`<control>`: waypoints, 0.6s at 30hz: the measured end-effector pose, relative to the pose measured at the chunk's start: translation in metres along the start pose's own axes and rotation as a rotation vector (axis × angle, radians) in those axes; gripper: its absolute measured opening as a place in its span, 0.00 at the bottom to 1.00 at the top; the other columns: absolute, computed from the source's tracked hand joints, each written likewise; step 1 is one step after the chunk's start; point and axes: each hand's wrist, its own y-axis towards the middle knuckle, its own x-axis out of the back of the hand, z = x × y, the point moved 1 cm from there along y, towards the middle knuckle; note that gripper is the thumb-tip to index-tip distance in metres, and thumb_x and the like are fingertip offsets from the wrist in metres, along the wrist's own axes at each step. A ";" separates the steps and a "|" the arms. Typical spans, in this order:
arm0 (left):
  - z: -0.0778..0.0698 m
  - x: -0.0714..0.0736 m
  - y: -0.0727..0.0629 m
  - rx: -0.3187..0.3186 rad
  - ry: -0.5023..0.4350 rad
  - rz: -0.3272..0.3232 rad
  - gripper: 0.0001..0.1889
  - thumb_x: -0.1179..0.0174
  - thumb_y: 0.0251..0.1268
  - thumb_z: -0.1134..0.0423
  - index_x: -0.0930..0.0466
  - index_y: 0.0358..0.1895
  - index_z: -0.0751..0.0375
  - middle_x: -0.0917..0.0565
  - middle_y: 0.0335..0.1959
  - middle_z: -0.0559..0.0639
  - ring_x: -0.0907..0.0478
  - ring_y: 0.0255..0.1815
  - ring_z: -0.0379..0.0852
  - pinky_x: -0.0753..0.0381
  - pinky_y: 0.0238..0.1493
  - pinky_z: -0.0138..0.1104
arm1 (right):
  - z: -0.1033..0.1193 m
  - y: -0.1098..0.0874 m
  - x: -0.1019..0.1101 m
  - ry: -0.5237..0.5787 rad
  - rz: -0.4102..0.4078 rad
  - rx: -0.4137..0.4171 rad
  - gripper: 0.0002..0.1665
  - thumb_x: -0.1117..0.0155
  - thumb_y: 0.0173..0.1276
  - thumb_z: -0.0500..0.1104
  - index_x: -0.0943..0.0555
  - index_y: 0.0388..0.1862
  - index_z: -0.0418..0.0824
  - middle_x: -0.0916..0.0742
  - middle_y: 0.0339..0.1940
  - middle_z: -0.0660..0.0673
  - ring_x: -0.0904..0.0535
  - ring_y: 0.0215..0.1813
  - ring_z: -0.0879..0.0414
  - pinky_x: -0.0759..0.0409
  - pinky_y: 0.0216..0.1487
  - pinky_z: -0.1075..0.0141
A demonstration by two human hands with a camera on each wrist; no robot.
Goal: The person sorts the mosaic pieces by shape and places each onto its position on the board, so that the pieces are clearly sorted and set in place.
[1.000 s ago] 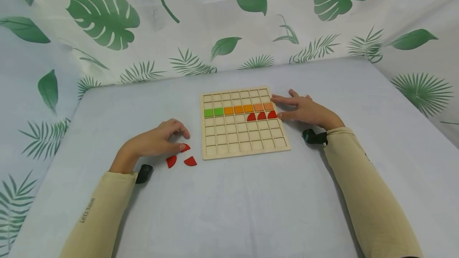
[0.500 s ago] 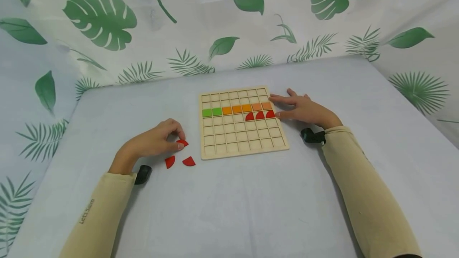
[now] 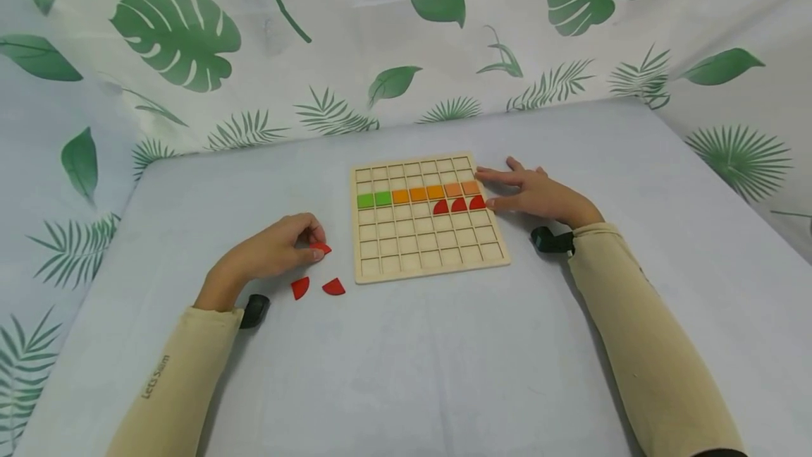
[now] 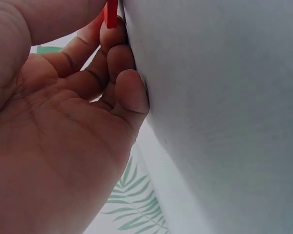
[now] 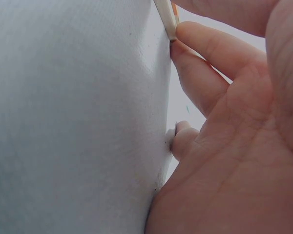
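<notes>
My left hand (image 3: 275,249) pinches a red quarter-circle piece (image 3: 322,247) between thumb and fingers, left of the wooden grid board (image 3: 431,241). In the left wrist view the edge of that red piece (image 4: 112,13) shows at the fingertips, close to the table surface. Two more red quarter-circle pieces, one on the left (image 3: 300,288) and one on the right (image 3: 333,287), lie just in front of the hand. My right hand (image 3: 542,195) has its fingers extended and touches the board's right edge; in the right wrist view its fingers meet the board's pale side (image 5: 167,20).
On the board, one row holds green (image 3: 374,199), orange (image 3: 418,194) and lighter orange (image 3: 461,189) squares. Three red quarter circles (image 3: 459,205) sit at the right end of the row below. A white cloth (image 3: 393,365) covers the table; a leaf-print sheet (image 3: 355,34) hangs behind.
The left fingers have closed on the nearest red piece, which has shifted slightly and now sits between thumb and fingers. The right hand has stayed at the board's edge.
</notes>
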 end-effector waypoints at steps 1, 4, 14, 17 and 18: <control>0.000 0.000 0.000 0.002 0.000 -0.001 0.09 0.34 0.74 0.71 0.23 0.50 0.64 0.19 0.43 0.53 0.25 0.49 0.53 0.24 0.54 0.45 | 0.000 0.000 0.000 -0.001 0.000 0.001 0.44 0.33 0.78 0.56 0.35 0.86 0.49 0.53 0.87 0.26 0.67 0.87 0.30 0.78 0.77 0.31; -0.001 0.001 0.000 0.010 -0.002 -0.006 0.08 0.34 0.74 0.71 0.23 0.50 0.64 0.20 0.41 0.53 0.25 0.47 0.52 0.24 0.52 0.44 | 0.000 0.000 0.000 0.001 -0.003 0.005 0.44 0.33 0.78 0.56 0.35 0.86 0.49 0.52 0.87 0.26 0.66 0.87 0.31 0.78 0.77 0.31; 0.000 0.001 -0.002 0.054 -0.032 -0.037 0.08 0.33 0.74 0.68 0.22 0.50 0.62 0.22 0.39 0.53 0.26 0.45 0.51 0.25 0.48 0.42 | -0.001 0.000 0.000 -0.005 -0.004 0.020 0.43 0.33 0.78 0.56 0.35 0.86 0.48 0.50 0.87 0.27 0.66 0.87 0.31 0.77 0.77 0.29; 0.000 0.002 -0.003 0.054 -0.030 -0.044 0.08 0.33 0.74 0.67 0.22 0.50 0.62 0.21 0.39 0.52 0.25 0.45 0.52 0.24 0.49 0.43 | 0.000 0.000 0.000 -0.004 -0.002 0.027 0.43 0.32 0.78 0.56 0.35 0.86 0.48 0.50 0.88 0.27 0.67 0.87 0.32 0.77 0.77 0.29; 0.000 0.002 -0.003 0.055 -0.027 -0.047 0.08 0.34 0.75 0.67 0.22 0.50 0.62 0.20 0.40 0.52 0.25 0.46 0.52 0.24 0.49 0.43 | 0.000 0.000 0.000 -0.003 -0.002 0.026 0.43 0.32 0.78 0.56 0.35 0.86 0.48 0.50 0.88 0.27 0.67 0.87 0.32 0.77 0.77 0.29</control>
